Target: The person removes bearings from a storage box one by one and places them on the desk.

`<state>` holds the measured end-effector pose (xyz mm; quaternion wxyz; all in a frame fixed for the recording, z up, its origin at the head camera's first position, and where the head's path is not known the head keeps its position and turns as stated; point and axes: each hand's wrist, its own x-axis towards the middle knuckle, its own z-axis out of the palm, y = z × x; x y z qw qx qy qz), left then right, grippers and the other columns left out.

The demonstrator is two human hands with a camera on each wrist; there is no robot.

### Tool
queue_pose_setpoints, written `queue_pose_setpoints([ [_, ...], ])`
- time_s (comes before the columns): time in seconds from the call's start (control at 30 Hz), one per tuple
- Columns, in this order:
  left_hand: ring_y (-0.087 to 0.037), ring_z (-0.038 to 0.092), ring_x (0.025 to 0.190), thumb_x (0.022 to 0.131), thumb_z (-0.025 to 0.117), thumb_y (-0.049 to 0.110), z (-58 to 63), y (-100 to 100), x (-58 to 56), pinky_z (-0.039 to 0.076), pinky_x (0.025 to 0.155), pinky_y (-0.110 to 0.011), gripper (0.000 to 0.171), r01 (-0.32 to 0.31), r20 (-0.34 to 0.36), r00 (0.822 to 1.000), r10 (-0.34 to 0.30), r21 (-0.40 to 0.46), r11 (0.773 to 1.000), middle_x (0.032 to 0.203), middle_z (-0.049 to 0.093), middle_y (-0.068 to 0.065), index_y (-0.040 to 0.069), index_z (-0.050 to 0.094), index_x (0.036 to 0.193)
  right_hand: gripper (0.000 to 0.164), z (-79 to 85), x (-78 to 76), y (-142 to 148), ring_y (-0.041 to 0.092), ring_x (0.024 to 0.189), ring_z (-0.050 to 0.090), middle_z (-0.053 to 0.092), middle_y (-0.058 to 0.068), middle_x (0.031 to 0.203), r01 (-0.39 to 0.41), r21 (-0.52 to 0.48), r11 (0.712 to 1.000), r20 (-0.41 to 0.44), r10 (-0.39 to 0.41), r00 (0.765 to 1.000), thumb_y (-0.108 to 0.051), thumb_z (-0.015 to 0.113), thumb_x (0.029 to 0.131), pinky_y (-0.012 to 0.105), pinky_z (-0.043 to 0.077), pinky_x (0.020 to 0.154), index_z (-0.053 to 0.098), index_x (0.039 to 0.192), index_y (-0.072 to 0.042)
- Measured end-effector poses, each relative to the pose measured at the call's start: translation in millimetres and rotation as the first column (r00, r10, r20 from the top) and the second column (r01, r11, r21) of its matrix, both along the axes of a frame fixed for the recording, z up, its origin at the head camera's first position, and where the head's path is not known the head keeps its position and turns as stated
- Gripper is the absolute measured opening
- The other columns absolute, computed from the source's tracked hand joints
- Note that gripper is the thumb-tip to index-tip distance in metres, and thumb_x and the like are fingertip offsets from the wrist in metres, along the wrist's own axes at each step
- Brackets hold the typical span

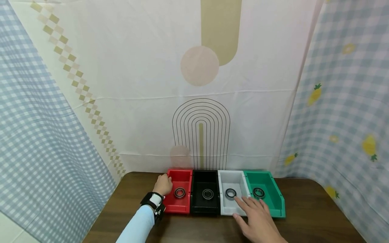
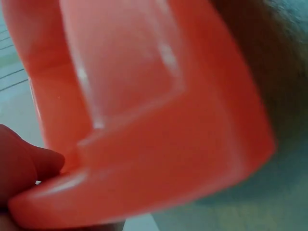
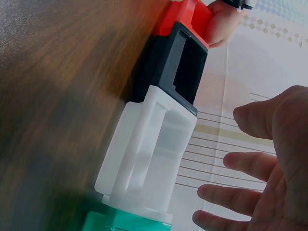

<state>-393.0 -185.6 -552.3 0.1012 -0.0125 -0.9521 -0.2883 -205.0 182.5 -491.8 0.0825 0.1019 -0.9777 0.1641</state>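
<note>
I take the open-topped black plastic bin [image 1: 205, 180] on the brown wooden desk [image 1: 297, 199] as my landmark. The red plastic bin [image 1: 180, 181] stands just left of it, the white plastic bin [image 1: 230, 179] just right, and the green plastic bin [image 1: 270, 190] beyond the white one. Each holds one round, dark metal bearing [image 1: 180, 197].

To handle the red bin well, I judge that I should hold its wall firmly and make any shift slow and level, so its bearing does not slide and its side does not scrape the black bin.

My left hand [image 1: 164, 185] is at the red bin's outer wall, away from the black bin, with the fingers pinching the rim. My right hand [image 1: 256, 217] is right of the black bin and nearer me, fingers spread wide and holding nothing; I cannot tell how high it hangs.
</note>
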Motion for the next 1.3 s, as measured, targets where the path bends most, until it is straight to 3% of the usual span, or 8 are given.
queue_pose_setpoints([
  [0.1, -0.048, 0.066, 0.109, 0.109, 0.050, 0.021, -35.8, -13, -26.9, 0.058, 0.089, -0.059, 0.038, 0.019, -0.010, 1.000, -0.018, 0.013, 1.000, 0.108, 0.069, -0.031, -0.013, 0.065, 0.122, 0.054, 0.0, 0.2, -2, 0.042, 0.139, 0.059, 0.067, 0.012, 0.148, 0.000, -0.004, 1.000, 0.004, 0.000, 1.000, -0.046, 0.072, 0.100, 0.077, 0.033, 0.115, 0.065, 0.148, -0.023],
  [0.2, -0.050, 0.067, 0.109, 0.108, 0.052, 0.021, -60.2, -23, -47.1, 0.058, 0.090, -0.060, 0.038, 0.032, -0.002, 0.999, -0.032, 0.029, 0.999, 0.108, 0.071, -0.030, -0.012, 0.064, 0.123, 0.055, 0.0, 0.2, -3, 0.043, 0.139, 0.059, 0.067, 0.012, 0.148, -0.003, -0.006, 1.000, 0.011, 0.003, 1.000, -0.048, 0.071, 0.100, 0.077, 0.034, 0.115, 0.065, 0.148, -0.023],
  [0.33, -0.049, 0.071, 0.106, 0.106, 0.054, 0.017, -74.4, -28, -57.7, 0.059, 0.090, -0.059, 0.036, 0.051, -0.013, 0.999, -0.050, 0.053, 0.997, 0.108, 0.073, -0.029, -0.013, 0.064, 0.123, 0.056, -1.1, 1.0, -4, 0.043, 0.138, 0.060, 0.067, 0.012, 0.147, -0.002, -0.006, 1.000, 0.013, 0.002, 1.000, -0.050, 0.071, 0.099, 0.077, 0.034, 0.114, 0.065, 0.148, -0.023],
  [0.47, -0.043, 0.072, 0.106, 0.109, 0.050, 0.020, -58.6, -20, -43.2, 0.059, 0.089, -0.054, 0.037, 0.030, 0.030, 0.999, -0.033, 0.095, 0.995, 0.110, 0.073, -0.025, -0.009, 0.064, 0.126, 0.055, -4.2, 1.7, -3, 0.044, 0.137, 0.060, 0.068, 0.014, 0.146, 0.002, -0.020, 1.000, 0.006, -0.002, 1.000, -0.048, 0.072, 0.099, 0.077, 0.034, 0.114, 0.066, 0.147, -0.023],
  [0.7, -0.045, 0.072, 0.100, 0.108, 0.053, 0.013, 11.1, 1, 15.4, 0.058, 0.083, -0.054, 0.025, -0.003, 0.058, 0.998, -0.006, 0.155, 0.988, 0.099, 0.071, -0.025, -0.008, 0.065, 0.113, 0.054, -7.2, 1.6, -4, 0.043, 0.137, 0.061, 0.069, 0.014, 0.145, -0.007, -0.041, 0.999, 0.002, 0.007, 1.000, -0.044, 0.073, 0.099, 0.075, 0.036, 0.115, 0.066, 0.148, -0.021],
  [1.03, -0.039, 0.071, 0.096, 0.109, 0.052, 0.014, 12.1, 1, 16.9, 0.056, 0.080, -0.050, 0.024, -0.018, 0.076, 0.997, 0.006, 0.167, 0.986, 0.096, 0.070, -0.021, -0.006, 0.066, 0.113, 0.049, -7.5, -1.9, -12, 0.040, 0.135, 0.062, 0.071, 0.010, 0.141, -0.054, -0.058, 0.997, 0.001, 0.054, 0.999, -0.042, 0.074, 0.099, 0.067, 0.045, 0.112, 0.070, 0.142, -0.019],
  [1.07, -0.036, 0.071, 0.095, 0.111, 0.050, 0.018, 6.1, -2, 14.2, 0.056, 0.079, -0.047, 0.028, 0.000, 0.051, 0.999, -0.009, 0.163, 0.987, 0.095, 0.070, -0.020, -0.005, 0.066, 0.113, 0.049, -7.3, -3.1, -13, 0.040, 0.135, 0.063, 0.071, 0.009, 0.141, -0.067, -0.058, 0.996, 0.002, 0.067, 0.998, -0.043, 0.074, 0.099, 0.067, 0.046, 0.112, 0.071, 0.141, -0.018],
  [1.3, -0.040, 0.072, 0.099, 0.109, 0.051, 0.014, 13.4, 3, 16.8, 0.056, 0.082, -0.051, 0.025, -0.029, 0.071, 0.997, 0.016, 0.173, 0.985, 0.098, 0.072, -0.022, -0.006, 0.067, 0.113, 0.055, -4.1, -13.9, -29, 0.041, 0.135, 0.062, 0.069, 0.012, 0.145, -0.197, -0.056, 0.979, 0.024, 0.198, 0.980, -0.050, 0.070, 0.101, 0.068, 0.045, 0.113, 0.068, 0.143, -0.015],
])
